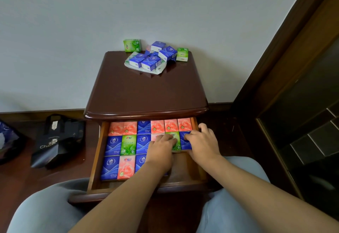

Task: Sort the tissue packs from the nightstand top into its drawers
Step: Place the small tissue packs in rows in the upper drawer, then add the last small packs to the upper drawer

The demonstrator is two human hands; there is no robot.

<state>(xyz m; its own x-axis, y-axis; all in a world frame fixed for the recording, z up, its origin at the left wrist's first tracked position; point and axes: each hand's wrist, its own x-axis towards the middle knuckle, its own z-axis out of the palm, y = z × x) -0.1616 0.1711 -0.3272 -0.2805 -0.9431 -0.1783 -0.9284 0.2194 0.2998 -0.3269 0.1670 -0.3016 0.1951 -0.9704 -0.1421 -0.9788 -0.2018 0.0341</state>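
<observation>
Open drawer (95,152), packs tiled flat: left hand (161,146) and right hand (200,141) side by side, fingers pressing green pack (175,142) and blue pack (185,142); remaining tissue packs (152,58) heaped far back on the nightstand top (146,93), beyond both hands.

My hands (161,148) (201,144) reached into the open drawer (95,159) under the overhanging nightstand top (146,93). Packs filled its left and far parts; bare wood showed near right. The top's near half lay free, with loose packs (152,56) heaped far.
</observation>
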